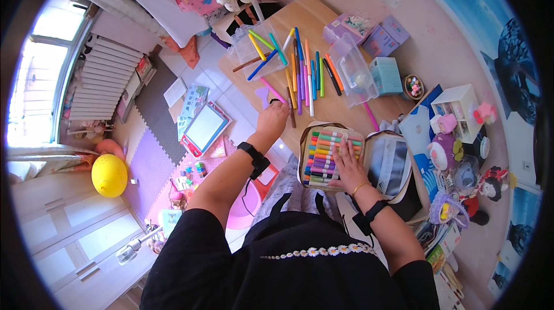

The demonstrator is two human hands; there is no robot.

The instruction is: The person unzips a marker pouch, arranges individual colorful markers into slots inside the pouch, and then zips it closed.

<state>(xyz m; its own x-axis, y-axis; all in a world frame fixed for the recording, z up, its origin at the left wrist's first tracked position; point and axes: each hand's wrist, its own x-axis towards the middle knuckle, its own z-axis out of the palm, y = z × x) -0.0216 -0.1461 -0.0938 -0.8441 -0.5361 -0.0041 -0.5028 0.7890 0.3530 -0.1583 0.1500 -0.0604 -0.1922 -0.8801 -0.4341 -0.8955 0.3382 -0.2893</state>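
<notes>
My right hand (349,167) lies flat over a row of capped markers (323,158) inside an open zippered pencil case (304,145). Its flap (388,163), with a mesh pocket, is folded out to the right. My left hand (273,117) is curled at the table's near left edge, by the end of a magenta marker (272,89) and a brown marker (291,108). A small dark thing shows at its fingers; whether they grip anything is hidden. Many loose markers (301,74) are spread on the wooden table (309,11) beyond my hands.
A clear plastic box (283,61) holding several markers sits at the table's left; another clear box (352,72) stands right of the loose markers. Purple boxes (385,35) and a teal box (385,76) line the wall side. A drawing board (207,128) lies at left.
</notes>
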